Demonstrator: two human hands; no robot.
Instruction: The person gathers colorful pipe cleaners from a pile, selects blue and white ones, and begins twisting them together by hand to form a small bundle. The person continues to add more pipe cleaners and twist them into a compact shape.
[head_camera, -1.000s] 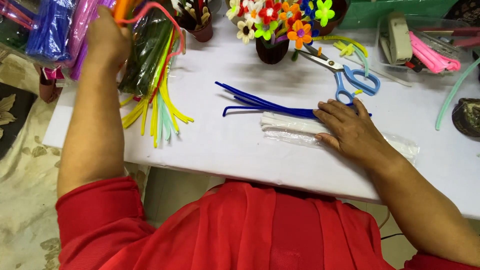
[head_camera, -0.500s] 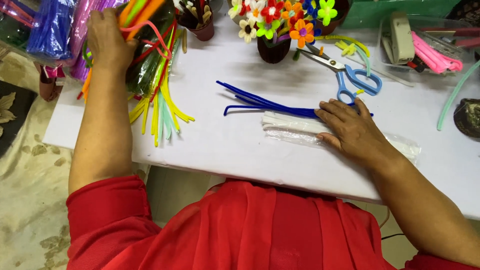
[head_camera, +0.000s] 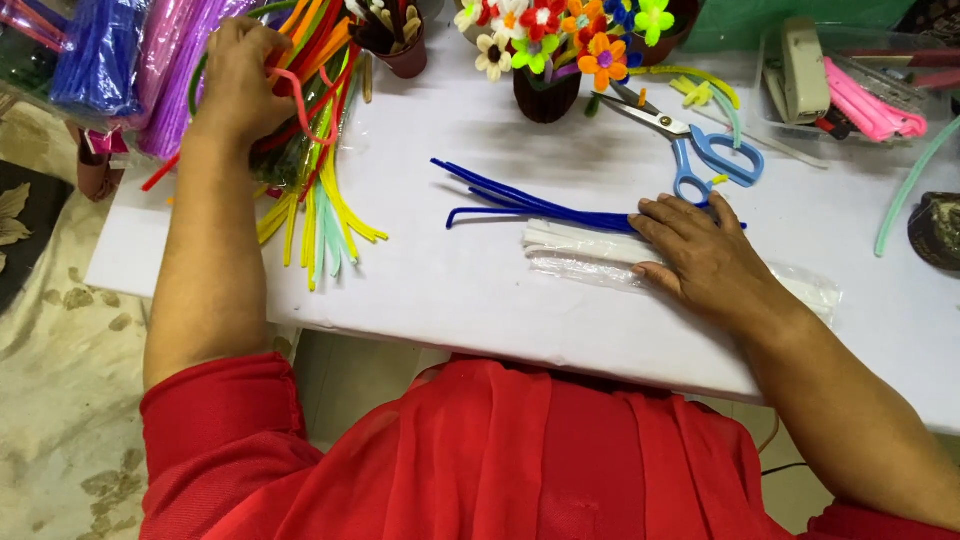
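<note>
My left hand (head_camera: 238, 80) reaches to the far left of the white table (head_camera: 480, 290) and grips a bundle of mixed-colour pipe cleaners (head_camera: 310, 170) in a clear bag, fingers closed on the red and orange ones. My right hand (head_camera: 705, 255) lies flat, fingers spread, on a pack of white pipe cleaners (head_camera: 580, 245) in clear plastic. Several dark blue pipe cleaners (head_camera: 520, 200) lie just beyond that pack, their ends under my fingertips.
Blue-handled scissors (head_camera: 700, 150) lie behind my right hand. A dark pot of pipe-cleaner flowers (head_camera: 545, 60) stands at the back centre. Blue and purple pipe-cleaner packs (head_camera: 130, 60) sit at far left. A clear box holding a stapler (head_camera: 800, 70) and pink items is at back right.
My left hand has pulled the mixed-colour bundle toward me from the table's far edge. My right hand has stayed flat on the white pack.
</note>
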